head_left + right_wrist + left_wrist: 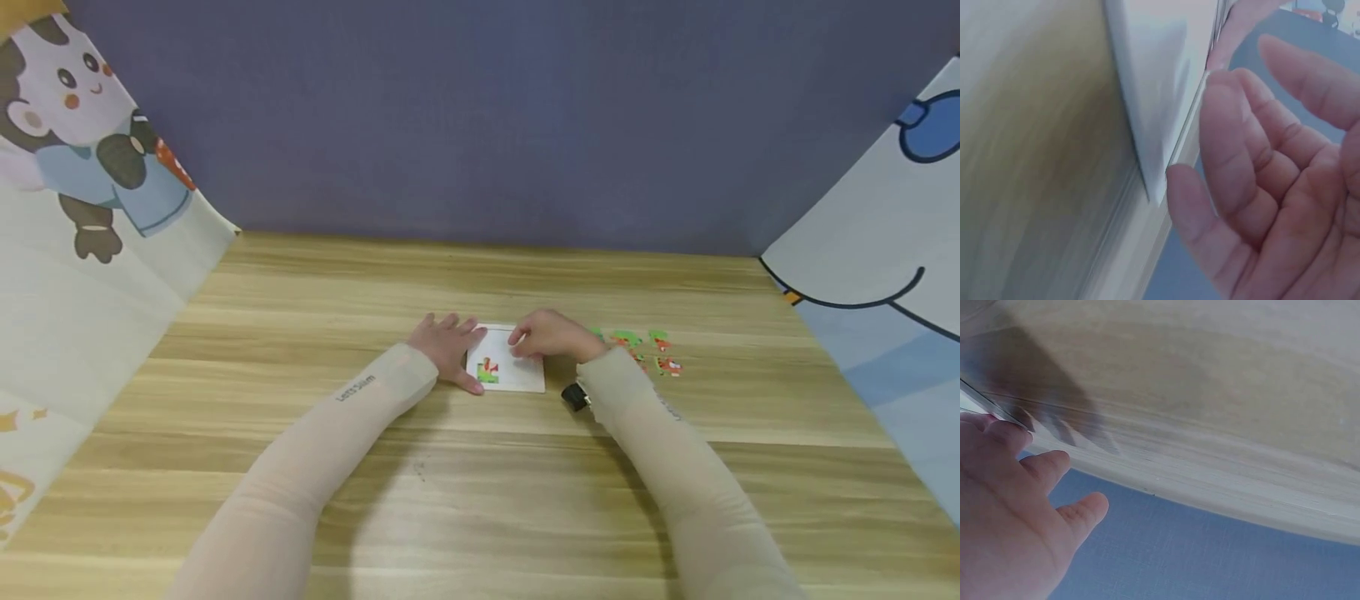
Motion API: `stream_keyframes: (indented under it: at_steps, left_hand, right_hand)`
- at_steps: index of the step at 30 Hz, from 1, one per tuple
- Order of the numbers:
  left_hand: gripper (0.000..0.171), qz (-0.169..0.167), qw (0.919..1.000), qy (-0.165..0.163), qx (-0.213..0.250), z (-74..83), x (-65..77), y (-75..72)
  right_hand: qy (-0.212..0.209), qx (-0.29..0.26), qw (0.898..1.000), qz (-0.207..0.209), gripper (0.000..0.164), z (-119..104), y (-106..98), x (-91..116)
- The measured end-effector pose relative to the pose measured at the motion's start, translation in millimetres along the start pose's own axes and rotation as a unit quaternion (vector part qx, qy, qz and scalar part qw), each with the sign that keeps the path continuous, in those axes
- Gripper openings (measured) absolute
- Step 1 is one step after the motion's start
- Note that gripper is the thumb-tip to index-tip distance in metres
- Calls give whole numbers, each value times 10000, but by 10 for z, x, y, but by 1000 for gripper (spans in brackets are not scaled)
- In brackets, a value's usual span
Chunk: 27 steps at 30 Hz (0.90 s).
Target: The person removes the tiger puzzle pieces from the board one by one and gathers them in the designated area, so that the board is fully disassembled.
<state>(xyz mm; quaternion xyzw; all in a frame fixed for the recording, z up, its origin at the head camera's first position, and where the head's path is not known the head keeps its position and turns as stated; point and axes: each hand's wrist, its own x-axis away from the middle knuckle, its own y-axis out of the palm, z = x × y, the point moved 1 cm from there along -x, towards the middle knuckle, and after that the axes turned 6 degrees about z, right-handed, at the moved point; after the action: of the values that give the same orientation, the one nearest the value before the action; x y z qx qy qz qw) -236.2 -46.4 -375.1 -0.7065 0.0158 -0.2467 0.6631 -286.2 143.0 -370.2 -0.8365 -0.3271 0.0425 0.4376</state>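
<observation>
A white puzzle board point(525, 380) with a raised rim lies flat on the table. One green and red jigsaw piece point(487, 372) sits in its lower left corner. My left hand point(446, 347) is spread along the board's left edge, thumb and a finger touching the rim. Over the board's upper right part is my right hand point(553, 333), its fingers loosely bent. In the right wrist view, the thumb of that right hand point(1285, 162) stands apart from the fingers, with nothing visible between them. The left wrist view shows part of the left hand point(1016, 506).
Several green and red puzzle pieces point(667, 366) lie right of the board, some partly hidden by the right forearm. A small black object point(575, 397) is by the right cuff. Beyond the wooden table point(420, 517) rises a dark blue panel point(480, 125).
</observation>
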Motion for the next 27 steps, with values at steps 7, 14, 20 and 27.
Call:
stream_keyframes:
  at_steps: [7,14,20,27]
  left_hand:
    - [108,67,9999,-42,-85,4,-4,14]
    - [106,-13,9999,-44,-129,18,-10,20]
    - [107,34,9999,7,-104,27,14,-7]
    - [106,22,9999,-53,-93,10,-34,44]
  right_hand:
    - [-254,290,9992,-132,23,-146,84,-104]
    - [-192,615,9977,-229,21,-255,147,-138]
    - [-149,785,9964,-295,21,-290,178,-150]
    - [-79,1083,9935,-346,19,-320,214,-166]
